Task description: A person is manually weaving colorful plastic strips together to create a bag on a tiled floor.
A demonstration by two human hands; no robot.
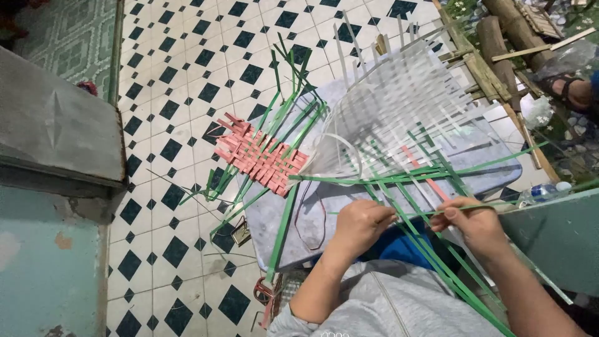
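The person is weaving flat plastic strips on a grey board (312,206) laid across the lap; the left hand (360,223) is closed on a green strip (405,215) near the board's near edge, fingers curled around it; the right hand (469,219) pinches the same run of green strips just beside it, thumb and fingertips together; the step in hand looks like threading a green strip through the white strips (399,106) that fan toward the far edge; the next move seems to call for holding the crossings flat while the strip is drawn snug; a pink woven patch (259,156) overhangs the left edge above the tiled floor (181,75); the fingertips are partly hidden by strips, and a sandalled foot (571,90) is cut off at the top right corner
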